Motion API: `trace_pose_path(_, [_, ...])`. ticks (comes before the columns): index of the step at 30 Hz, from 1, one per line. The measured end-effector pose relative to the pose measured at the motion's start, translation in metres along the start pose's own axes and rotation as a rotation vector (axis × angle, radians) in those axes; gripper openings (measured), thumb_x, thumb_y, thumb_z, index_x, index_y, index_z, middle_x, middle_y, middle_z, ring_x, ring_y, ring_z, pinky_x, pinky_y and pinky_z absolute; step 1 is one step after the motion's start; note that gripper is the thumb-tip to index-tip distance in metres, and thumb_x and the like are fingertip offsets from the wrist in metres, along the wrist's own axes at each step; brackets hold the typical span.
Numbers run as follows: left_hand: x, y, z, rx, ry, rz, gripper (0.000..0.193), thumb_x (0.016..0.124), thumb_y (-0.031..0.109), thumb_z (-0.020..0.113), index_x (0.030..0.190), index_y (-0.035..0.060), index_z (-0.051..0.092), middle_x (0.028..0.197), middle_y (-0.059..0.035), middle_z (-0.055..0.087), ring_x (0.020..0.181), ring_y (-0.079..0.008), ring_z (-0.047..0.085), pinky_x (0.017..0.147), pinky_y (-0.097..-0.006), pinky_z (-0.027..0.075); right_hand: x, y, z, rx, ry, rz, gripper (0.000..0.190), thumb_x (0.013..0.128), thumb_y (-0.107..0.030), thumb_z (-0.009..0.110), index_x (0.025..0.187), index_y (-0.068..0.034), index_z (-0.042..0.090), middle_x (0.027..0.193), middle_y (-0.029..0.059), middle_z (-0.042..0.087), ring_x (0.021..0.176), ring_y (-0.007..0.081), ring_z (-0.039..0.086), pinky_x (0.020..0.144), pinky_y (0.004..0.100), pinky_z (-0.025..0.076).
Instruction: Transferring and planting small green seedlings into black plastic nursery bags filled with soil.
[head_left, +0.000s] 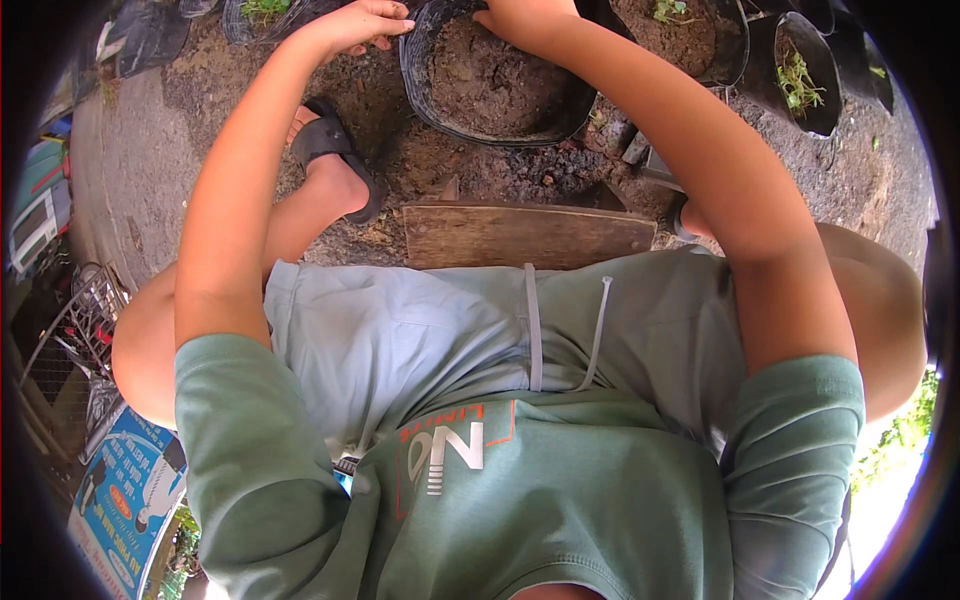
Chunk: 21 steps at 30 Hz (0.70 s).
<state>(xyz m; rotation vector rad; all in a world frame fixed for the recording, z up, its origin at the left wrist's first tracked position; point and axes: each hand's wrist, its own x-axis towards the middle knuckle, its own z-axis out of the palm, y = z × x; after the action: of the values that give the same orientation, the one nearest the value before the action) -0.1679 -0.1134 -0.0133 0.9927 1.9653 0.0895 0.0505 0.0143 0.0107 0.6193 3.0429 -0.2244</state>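
A black plastic grow bag (495, 139) filled with brown soil (487, 82) stands on the ground between my feet, its top edge cut by the frame. My left hand (367, 28) is at the bag's left rim, fingers bent and fingertips soiled; whether they pinch the plastic is not plain. Over the far right part of the bag is my right hand (529, 21). Its fingers are mostly beyond the frame's upper edge, so their hold is hidden. No plant shows in the visible soil of this bag.
A low wooden stool (525, 236) is under me. More grow bags with seedlings stand at right, one with a green seedling (801, 82), and another seedling bag (262, 22) is upper left. A wire basket (75, 330) and a blue printed sign (127, 502) are at left.
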Motion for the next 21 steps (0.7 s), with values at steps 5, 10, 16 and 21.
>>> trace_pose_path(5, [0.001,0.002,0.002,-0.032,0.007,-0.013,0.069,0.081,0.052,0.061,0.135,0.0129,0.045,0.113,0.0036,0.058,0.092,-0.0105,0.055,0.085,-0.0347,0.038,0.014,0.0,0.012,-0.036,0.06,0.13,0.026,0.081,-0.024,0.06,0.102,-0.012,0.068,0.12,0.0066,0.051,0.114,0.026,0.043,0.091,0.0391,0.037])
trace_pose_path(10, [0.0,-0.006,0.01,-0.075,0.083,-0.005,0.069,0.082,0.052,0.059,0.137,0.0138,0.043,0.121,0.0009,0.056,0.091,-0.0118,0.057,0.083,-0.0337,0.039,0.011,0.005,0.008,-0.019,0.049,0.086,0.025,0.08,-0.022,0.059,0.101,-0.013,0.068,0.119,0.0042,0.051,0.113,0.026,0.042,0.09,0.04,0.036])
trace_pose_path(16, [0.004,-0.008,0.011,-0.119,0.125,-0.019,0.05,0.081,0.048,0.063,0.117,0.0131,0.06,0.106,0.0044,0.061,0.086,-0.0105,0.057,0.074,-0.0296,0.042,0.009,0.013,0.008,-0.035,0.041,0.015,0.028,0.079,-0.022,0.059,0.105,-0.015,0.066,0.12,0.0027,0.05,0.111,0.0265,0.042,0.088,0.0432,0.036])
trace_pose_path(21, [0.008,-0.033,0.004,0.111,0.343,0.317,0.036,0.082,0.043,0.066,0.096,0.0098,0.066,0.093,0.0017,0.06,0.08,-0.0131,0.056,0.071,-0.0309,0.045,0.011,0.007,-0.003,0.036,0.065,-0.036,0.034,0.08,-0.023,0.058,0.114,-0.018,0.061,0.123,0.0025,0.049,0.111,0.0271,0.042,0.087,0.0456,0.039])
